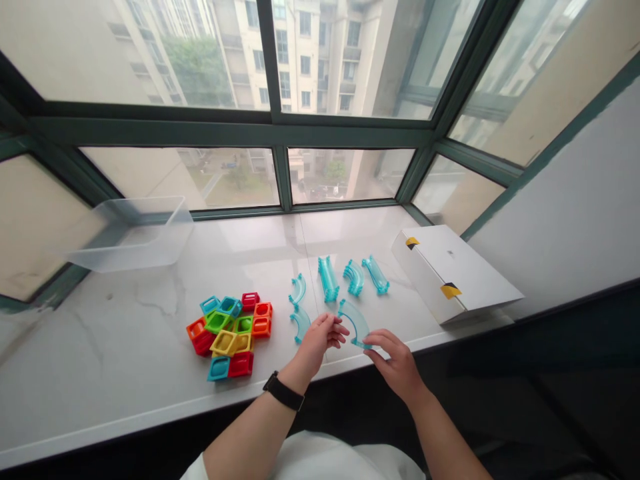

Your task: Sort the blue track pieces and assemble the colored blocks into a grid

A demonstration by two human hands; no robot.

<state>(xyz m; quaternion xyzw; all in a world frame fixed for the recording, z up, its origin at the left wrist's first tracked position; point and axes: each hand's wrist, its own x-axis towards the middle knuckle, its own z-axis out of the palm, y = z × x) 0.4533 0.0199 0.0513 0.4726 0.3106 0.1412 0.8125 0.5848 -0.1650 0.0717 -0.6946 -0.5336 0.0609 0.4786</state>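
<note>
My right hand (393, 363) pinches the lower end of a clear blue curved track piece (356, 321), lifted near the sill's front edge. My left hand (324, 340) is just left of that piece, its fingers loosely bent and apart with nothing seen in them. Beside it lies another blue curved track piece (301, 325), with a further curved piece (298, 289) behind. A straight blue track piece (328, 280), a curved stack (355, 278) and a second straight one (376, 275) stand in a row beyond my hands.
Red, orange, yellow, green and blue plastic blocks (225, 342) are heaped on the left of the marble sill (125, 340). A clear plastic bin (135, 250) stands back left. A white box (455, 270) with yellow-black tabs sits right, below green-framed windows.
</note>
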